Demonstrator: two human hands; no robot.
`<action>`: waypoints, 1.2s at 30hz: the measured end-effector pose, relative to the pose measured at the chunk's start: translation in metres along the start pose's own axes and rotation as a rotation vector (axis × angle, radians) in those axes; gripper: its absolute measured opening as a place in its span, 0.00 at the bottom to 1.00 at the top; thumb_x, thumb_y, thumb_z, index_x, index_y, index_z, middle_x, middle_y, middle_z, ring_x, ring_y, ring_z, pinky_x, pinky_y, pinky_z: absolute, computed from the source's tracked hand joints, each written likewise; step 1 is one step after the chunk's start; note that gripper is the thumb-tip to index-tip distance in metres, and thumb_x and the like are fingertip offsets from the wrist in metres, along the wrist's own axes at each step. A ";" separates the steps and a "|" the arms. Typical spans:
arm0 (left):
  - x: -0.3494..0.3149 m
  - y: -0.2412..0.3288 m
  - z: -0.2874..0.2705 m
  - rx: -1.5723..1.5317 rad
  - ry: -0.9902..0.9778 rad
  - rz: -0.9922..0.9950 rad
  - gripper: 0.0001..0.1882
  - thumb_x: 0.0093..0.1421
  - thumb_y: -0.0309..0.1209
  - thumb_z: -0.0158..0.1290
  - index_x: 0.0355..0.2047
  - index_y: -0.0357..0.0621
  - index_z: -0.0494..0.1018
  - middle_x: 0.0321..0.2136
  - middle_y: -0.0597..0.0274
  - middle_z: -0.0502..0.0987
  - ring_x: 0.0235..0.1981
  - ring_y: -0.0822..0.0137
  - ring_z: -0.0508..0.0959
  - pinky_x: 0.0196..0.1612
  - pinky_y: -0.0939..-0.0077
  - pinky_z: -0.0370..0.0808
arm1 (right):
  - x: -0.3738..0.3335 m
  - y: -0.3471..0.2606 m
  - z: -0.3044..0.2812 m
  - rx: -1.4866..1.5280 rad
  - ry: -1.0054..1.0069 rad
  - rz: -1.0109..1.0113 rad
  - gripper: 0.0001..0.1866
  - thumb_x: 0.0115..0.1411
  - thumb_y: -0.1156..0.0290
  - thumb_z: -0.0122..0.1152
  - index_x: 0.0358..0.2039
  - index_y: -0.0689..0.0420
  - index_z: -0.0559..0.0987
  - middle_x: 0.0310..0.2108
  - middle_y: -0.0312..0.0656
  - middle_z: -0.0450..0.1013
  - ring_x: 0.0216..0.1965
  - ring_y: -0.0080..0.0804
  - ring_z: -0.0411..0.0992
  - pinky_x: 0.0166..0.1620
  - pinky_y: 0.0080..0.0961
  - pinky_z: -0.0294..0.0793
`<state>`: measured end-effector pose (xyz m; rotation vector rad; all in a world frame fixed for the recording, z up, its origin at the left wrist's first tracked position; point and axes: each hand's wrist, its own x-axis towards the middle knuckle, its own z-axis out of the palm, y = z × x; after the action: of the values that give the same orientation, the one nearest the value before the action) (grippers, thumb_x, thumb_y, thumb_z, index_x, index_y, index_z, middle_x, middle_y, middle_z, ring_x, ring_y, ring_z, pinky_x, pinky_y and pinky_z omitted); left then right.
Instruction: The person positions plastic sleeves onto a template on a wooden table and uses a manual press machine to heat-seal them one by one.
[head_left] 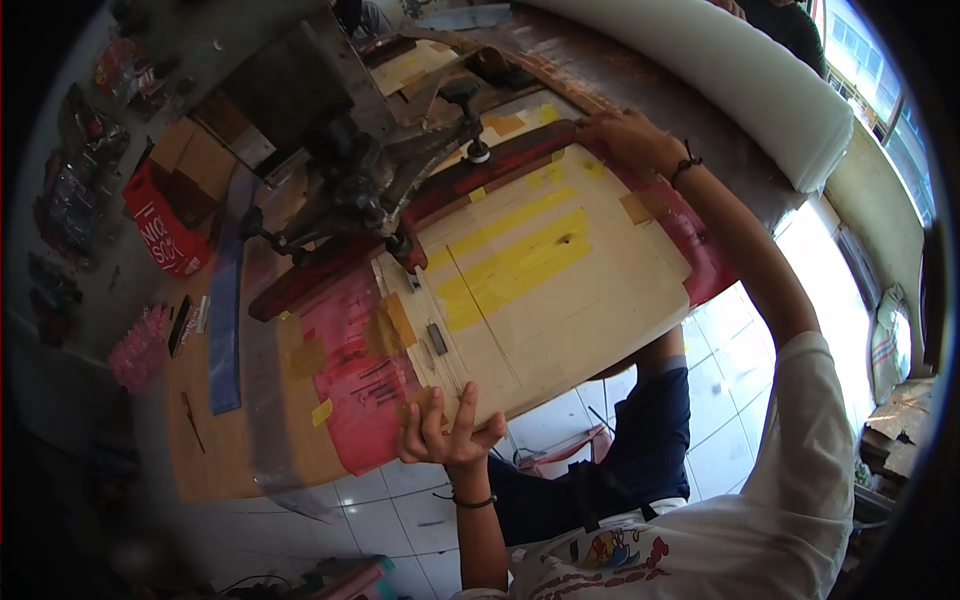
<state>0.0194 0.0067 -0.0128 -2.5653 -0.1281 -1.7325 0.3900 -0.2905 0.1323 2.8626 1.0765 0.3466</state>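
A flat cream board [590, 270] with yellow tape strips [520, 275] lies before me, on pink-red sheeting [355, 375] that shows at both ends. My left hand [450, 432] rests at its near left corner, fingers apart and touching the edge. At the far right corner my right hand [632, 140] lies with fingers stretched out, beside the end of a long red bar [450, 198]. Its fingertips are partly hidden. The bar crosses the board's far side, under a dark metal press head [355, 180] with jointed arms. A small grey block [437, 339] sits on the board's left part.
A blue strip [228, 310] and a thin brown tool [193, 422] lie on the wooden table [200, 470] at left. A red bag [165, 225] stands behind them. A large white roll [730, 80] lies at the far right. White floor tiles [720, 350] show below.
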 end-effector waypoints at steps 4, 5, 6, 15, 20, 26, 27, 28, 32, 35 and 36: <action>0.005 0.000 0.009 0.015 0.075 0.029 0.28 0.62 0.67 0.40 0.38 0.72 0.85 0.44 0.69 0.80 0.55 0.58 0.68 0.59 0.57 0.57 | 0.004 0.010 0.021 0.068 0.020 0.067 0.26 0.63 0.73 0.54 0.62 0.40 0.74 0.68 0.40 0.64 0.70 0.44 0.57 0.71 0.46 0.55; 0.004 0.000 0.009 0.028 0.075 0.020 0.28 0.62 0.67 0.40 0.38 0.72 0.85 0.44 0.68 0.80 0.55 0.58 0.68 0.58 0.57 0.57 | 0.001 0.010 0.024 0.035 0.122 0.035 0.26 0.63 0.73 0.54 0.62 0.40 0.74 0.68 0.40 0.64 0.70 0.45 0.57 0.70 0.46 0.56; 0.005 0.000 0.009 0.042 0.079 0.010 0.28 0.62 0.67 0.40 0.38 0.72 0.85 0.43 0.68 0.80 0.55 0.58 0.68 0.58 0.57 0.58 | -0.004 0.010 0.026 0.000 0.225 0.009 0.27 0.63 0.73 0.54 0.62 0.39 0.74 0.68 0.40 0.64 0.71 0.46 0.56 0.70 0.45 0.57; -0.002 -0.006 0.005 0.038 0.099 0.015 0.26 0.62 0.64 0.40 0.39 0.73 0.85 0.45 0.69 0.80 0.56 0.57 0.69 0.59 0.54 0.57 | -0.061 -0.032 -0.031 0.038 -0.030 -0.046 0.33 0.57 0.75 0.62 0.63 0.36 0.73 0.69 0.44 0.61 0.72 0.47 0.54 0.70 0.47 0.57; 0.000 -0.001 0.002 0.027 0.068 0.062 0.26 0.64 0.62 0.40 0.38 0.66 0.84 0.45 0.66 0.79 0.55 0.57 0.68 0.59 0.53 0.57 | -0.013 0.010 -0.024 0.123 -0.057 0.093 0.32 0.57 0.80 0.57 0.62 0.42 0.75 0.68 0.45 0.63 0.69 0.47 0.58 0.66 0.49 0.61; -0.002 -0.005 0.000 0.035 0.074 0.109 0.28 0.66 0.62 0.35 0.38 0.66 0.82 0.43 0.64 0.78 0.55 0.54 0.68 0.60 0.51 0.57 | 0.065 0.033 -0.004 0.377 0.098 -0.079 0.29 0.63 0.77 0.52 0.63 0.38 0.74 0.67 0.43 0.65 0.66 0.43 0.62 0.64 0.49 0.63; -0.003 -0.006 0.000 0.038 0.077 0.116 0.28 0.66 0.62 0.35 0.38 0.66 0.82 0.43 0.64 0.78 0.55 0.54 0.68 0.60 0.50 0.57 | 0.063 0.030 0.006 0.380 0.098 -0.078 0.29 0.63 0.77 0.52 0.63 0.38 0.74 0.67 0.43 0.65 0.66 0.43 0.62 0.64 0.49 0.63; -0.005 -0.006 -0.001 0.041 0.076 0.118 0.29 0.66 0.63 0.34 0.38 0.66 0.82 0.43 0.63 0.78 0.55 0.54 0.68 0.60 0.50 0.57 | 0.055 0.026 0.015 0.173 0.080 -0.069 0.28 0.64 0.76 0.52 0.64 0.38 0.73 0.66 0.42 0.66 0.66 0.41 0.62 0.63 0.48 0.64; -0.002 -0.011 0.002 0.056 0.076 0.136 0.30 0.66 0.64 0.32 0.38 0.66 0.81 0.44 0.63 0.78 0.55 0.53 0.68 0.61 0.49 0.56 | 0.058 0.017 0.011 -0.126 -0.009 0.001 0.31 0.62 0.73 0.57 0.66 0.34 0.71 0.69 0.42 0.63 0.71 0.38 0.56 0.65 0.46 0.60; -0.003 -0.013 0.004 0.044 0.080 0.155 0.30 0.66 0.63 0.32 0.39 0.66 0.81 0.44 0.62 0.78 0.55 0.53 0.68 0.61 0.49 0.56 | 0.063 0.024 0.028 -0.282 0.144 -0.020 0.29 0.65 0.71 0.54 0.65 0.31 0.71 0.66 0.38 0.66 0.69 0.37 0.59 0.61 0.46 0.64; -0.002 -0.013 0.005 0.039 0.085 0.157 0.30 0.66 0.63 0.32 0.39 0.66 0.81 0.44 0.62 0.78 0.55 0.53 0.68 0.61 0.49 0.56 | 0.061 0.031 0.030 -0.286 0.147 -0.014 0.29 0.65 0.71 0.54 0.65 0.31 0.71 0.66 0.38 0.66 0.69 0.37 0.59 0.61 0.46 0.64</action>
<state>0.0222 0.0198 -0.0170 -2.3982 0.0407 -1.7592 0.4614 -0.2728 0.1191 2.6081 0.9766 0.6609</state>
